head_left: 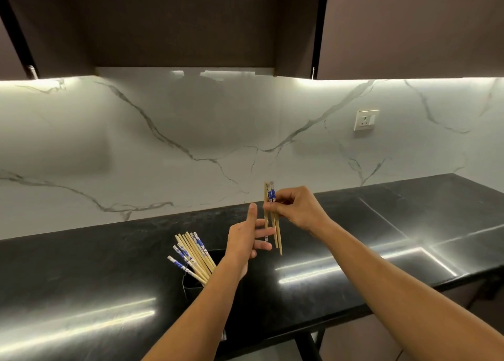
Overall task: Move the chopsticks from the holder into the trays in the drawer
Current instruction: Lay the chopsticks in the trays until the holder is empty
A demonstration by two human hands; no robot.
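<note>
room dim overall; bright strip of light under the cabinets [177, 33] washes the marble backsplash [114, 142] from the top; faint shadow mid-backsplash; long white glare streaks on the black countertop [81, 268], lower left and centre right; upper frame dark; wide-angle bending at the edges; slight softness throughout

Black polished stone worktop [81, 292] spans the lower frame from 9 o'clock to 3 o'clock; the surface is glossy, with pale streaked reflections at 7 and 4 o'clock. Behind it is a white marble backsplash [191, 120] with grey veins. A white wall socket [366, 119] is set in the backsplash at 2 o'clock. Dark brown upper cabinets [177, 25] at 12 o'clock. A light strip [409, 78] runs along their lower edge, brightest at 10 and 2 o'clock.
</note>
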